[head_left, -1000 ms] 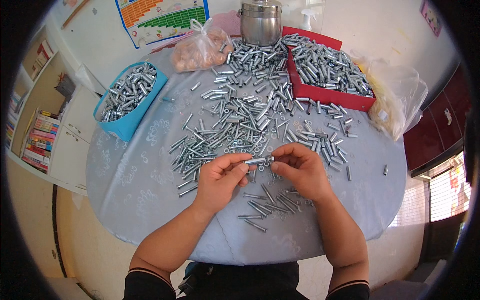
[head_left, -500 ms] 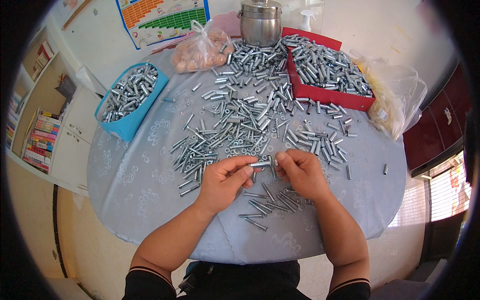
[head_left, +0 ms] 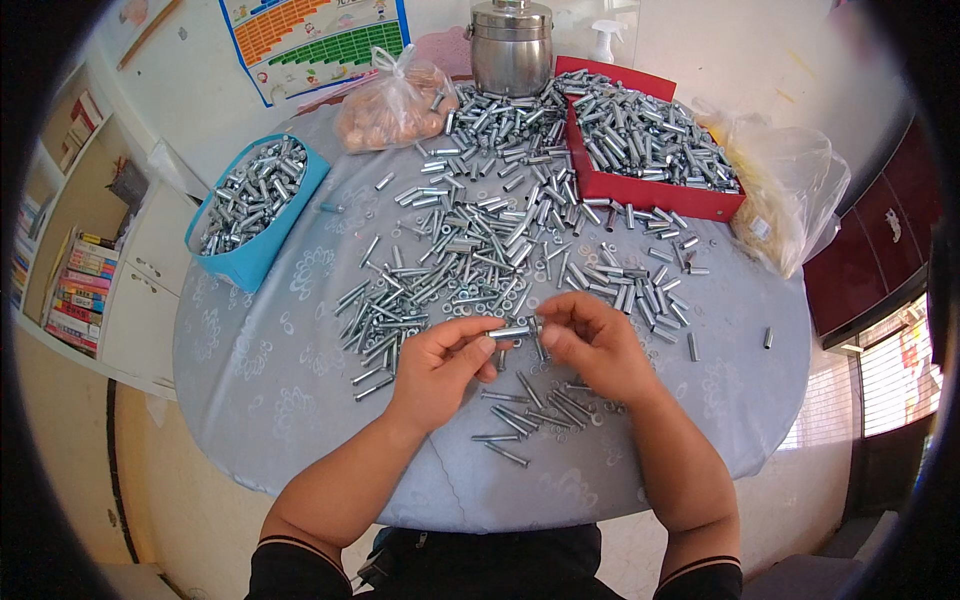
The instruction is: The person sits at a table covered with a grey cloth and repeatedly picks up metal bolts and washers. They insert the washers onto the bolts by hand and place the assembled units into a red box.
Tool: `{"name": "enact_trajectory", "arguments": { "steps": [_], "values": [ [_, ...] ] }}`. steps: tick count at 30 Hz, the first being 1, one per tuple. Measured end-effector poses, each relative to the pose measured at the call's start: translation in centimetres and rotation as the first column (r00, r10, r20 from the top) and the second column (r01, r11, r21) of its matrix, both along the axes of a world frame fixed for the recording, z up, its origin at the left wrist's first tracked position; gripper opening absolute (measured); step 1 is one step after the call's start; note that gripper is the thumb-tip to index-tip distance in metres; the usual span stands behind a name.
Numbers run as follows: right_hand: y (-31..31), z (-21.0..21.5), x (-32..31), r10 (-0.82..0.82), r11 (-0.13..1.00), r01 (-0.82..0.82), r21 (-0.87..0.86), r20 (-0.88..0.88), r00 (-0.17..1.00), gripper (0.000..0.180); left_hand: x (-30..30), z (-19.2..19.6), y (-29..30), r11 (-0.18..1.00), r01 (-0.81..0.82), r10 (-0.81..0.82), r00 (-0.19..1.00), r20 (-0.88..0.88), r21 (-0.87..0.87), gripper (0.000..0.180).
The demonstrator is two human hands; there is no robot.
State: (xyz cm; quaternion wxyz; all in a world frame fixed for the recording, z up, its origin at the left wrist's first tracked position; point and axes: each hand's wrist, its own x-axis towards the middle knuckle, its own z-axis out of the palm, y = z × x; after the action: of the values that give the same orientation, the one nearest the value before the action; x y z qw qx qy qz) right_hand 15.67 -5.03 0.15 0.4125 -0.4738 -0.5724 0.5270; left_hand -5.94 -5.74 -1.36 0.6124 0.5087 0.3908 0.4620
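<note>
My left hand (head_left: 432,368) is closed in a pinch on a shiny metal sleeve anchor (head_left: 513,332), which lies level and points right. Close against its right end is my right hand (head_left: 600,348), thumb and fingers curled together. Whatever small part sits between those right fingertips is too small to make out. Below both hands lies a loose group of long thin bolts (head_left: 515,415) with small rings among them. Just beyond the hands spreads a heap of bolts (head_left: 385,310), metal sleeves (head_left: 620,275) and washers (head_left: 480,300).
On the grey cloth-covered table (head_left: 290,400), a blue box (head_left: 255,262) of metal parts stands left and a red box (head_left: 660,198) of them at far right. A steel pot (head_left: 510,50), a bag of round brown things (head_left: 395,110) and a clear plastic bag (head_left: 790,190) line the back.
My right fingertips have come left, closer to the right end of the sleeve anchor. My left hand keeps its pinch. The whole view has shifted slightly.
</note>
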Motion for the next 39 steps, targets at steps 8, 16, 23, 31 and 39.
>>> {"name": "enact_trajectory", "arguments": {
  "steps": [8,16,23,31,39],
  "values": [
    [0.2,-1.0,1.0,0.102,0.995,-0.100,-0.028,0.087,0.991,0.014,0.1,-0.2,-0.2,1.000,0.001,-0.001,1.000,0.027,-0.007,0.024],
    [0.1,-0.8,1.1,0.133,0.990,-0.129,-0.064,0.055,0.990,0.019,0.0,-0.1,-0.2,1.000,0.009,-0.010,0.999,0.049,0.010,0.025],
    [0.1,-0.8,0.4,0.106,0.989,-0.099,0.114,-0.057,0.993,0.019,-0.1,-0.3,-0.1,1.000,0.012,-0.012,0.998,0.058,-0.008,0.025],
    [-0.2,-0.7,0.4,0.099,0.991,-0.092,0.097,-0.074,0.992,0.020,0.0,-0.4,-0.2,1.000,0.013,-0.014,0.997,0.077,0.009,0.025],
    [-0.2,-0.4,0.1,0.080,0.997,-0.080,0.006,-0.142,0.987,0.023,0.0,-0.3,-0.3,1.000,0.023,-0.024,0.997,0.075,0.011,0.025]
  ]
}}
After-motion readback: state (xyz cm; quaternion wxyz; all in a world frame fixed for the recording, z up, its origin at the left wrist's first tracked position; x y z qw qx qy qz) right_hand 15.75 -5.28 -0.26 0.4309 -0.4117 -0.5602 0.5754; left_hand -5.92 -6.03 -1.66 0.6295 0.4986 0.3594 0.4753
